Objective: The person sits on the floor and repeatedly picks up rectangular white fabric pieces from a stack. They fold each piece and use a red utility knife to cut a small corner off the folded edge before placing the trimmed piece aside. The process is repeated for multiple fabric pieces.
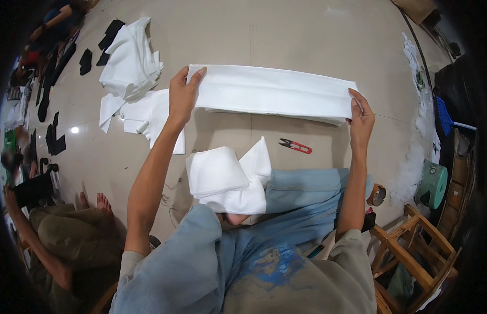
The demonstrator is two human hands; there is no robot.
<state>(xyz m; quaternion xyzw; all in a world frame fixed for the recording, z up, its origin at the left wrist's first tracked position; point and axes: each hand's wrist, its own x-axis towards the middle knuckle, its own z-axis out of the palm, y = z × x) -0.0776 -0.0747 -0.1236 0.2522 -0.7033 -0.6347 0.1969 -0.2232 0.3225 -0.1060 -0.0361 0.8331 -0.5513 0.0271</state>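
A long white strip of folded fabric [275, 91] is stretched between my two hands above the tiled floor. My left hand [185, 91] pinches its left end, thumb on top. At the other end my right hand [361, 115] grips the edge near the corner, thumb and fingers closed on the cloth. Below it, a stack of folded white fabric pieces [220, 172] rests by my lap, some with pointed corners. A pair of red-handled thread snips [295, 146] lies on the floor under the strip.
More white fabric [131, 60] is piled at the upper left, near black cloth pieces [85, 62]. Another person [70, 240] sits close on my left. To the right stand a wooden stool [416, 251], a green roll [432, 184] and a blue dustpan-like tool [445, 118].
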